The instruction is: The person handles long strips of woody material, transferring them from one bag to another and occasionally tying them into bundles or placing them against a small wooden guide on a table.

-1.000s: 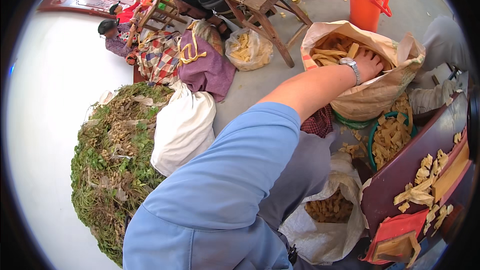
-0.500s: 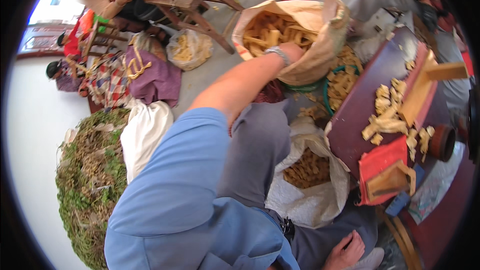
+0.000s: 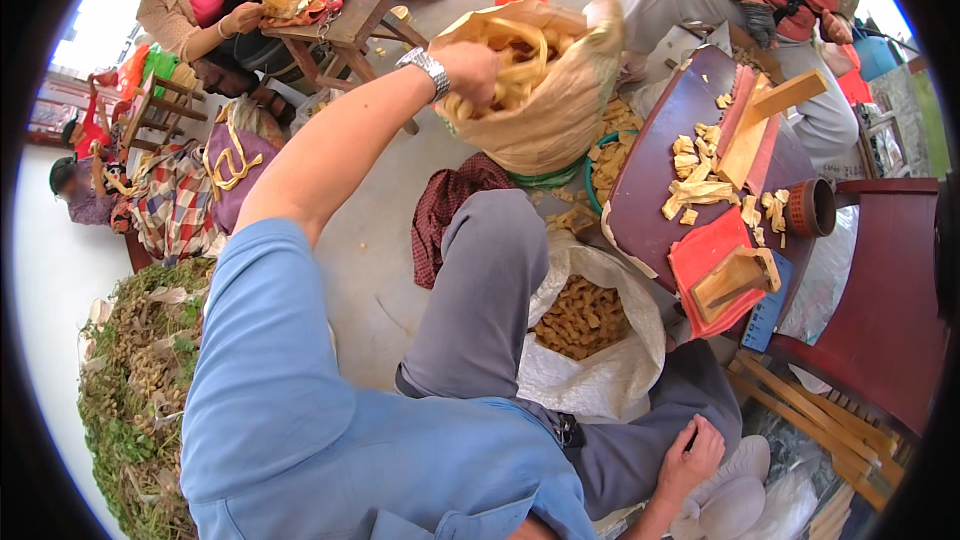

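The sack (image 3: 545, 110), a tan bag of soft crumpled material filled with pale yellow strips (image 3: 510, 60), sits at twelve o'clock beyond the knee, between the dark red table (image 3: 650, 210) and the wooden stool (image 3: 345, 25); the left hand (image 3: 470, 70) has its fingers closed on the rim at the mouth. It looks limp and fairly heavy, likely to sag and spill, so the bunched rim seems the surest hold; the right hand (image 3: 690, 455) rests on the thigh at five o'clock, fingers curled around nothing.
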The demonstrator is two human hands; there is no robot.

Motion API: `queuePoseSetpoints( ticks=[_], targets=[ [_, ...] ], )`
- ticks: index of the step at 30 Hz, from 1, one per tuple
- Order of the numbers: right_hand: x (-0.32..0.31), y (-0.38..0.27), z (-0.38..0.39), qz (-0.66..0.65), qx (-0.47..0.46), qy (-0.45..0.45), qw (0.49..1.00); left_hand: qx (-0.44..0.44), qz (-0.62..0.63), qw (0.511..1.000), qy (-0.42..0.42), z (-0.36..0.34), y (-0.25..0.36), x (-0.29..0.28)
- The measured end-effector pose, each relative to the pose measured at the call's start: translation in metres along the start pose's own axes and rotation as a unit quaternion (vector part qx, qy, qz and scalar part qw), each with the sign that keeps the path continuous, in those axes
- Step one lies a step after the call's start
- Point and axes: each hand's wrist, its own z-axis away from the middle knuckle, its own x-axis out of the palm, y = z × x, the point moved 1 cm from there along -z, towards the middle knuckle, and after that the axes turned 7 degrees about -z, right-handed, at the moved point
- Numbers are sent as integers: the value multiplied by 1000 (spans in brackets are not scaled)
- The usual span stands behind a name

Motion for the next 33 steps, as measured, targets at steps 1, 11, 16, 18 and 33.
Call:
queuePoseSetpoints(
  ticks=[1, 11, 16, 18, 33],
  targets=[
    [-1, -1, 0, -7, -5, 3, 1000, 13, 29, 999, 36, 7, -3, 1],
    [-4, 4, 10, -18, -17, 20, 999, 40, -22, 969, 241, 49, -35, -60],
    [-10, 4, 20, -26, -24, 36, 999, -49, 193, 926, 321, 86, -35, -152],
    [-4, 4, 15, -49, -38, 43, 997, -50, 247, 857, 449, 142, -22, -179],
    [-20, -14, 9, -189, -4, 14, 982, -1, 248, 746, 618, 254, -34, -285]
  ],
)
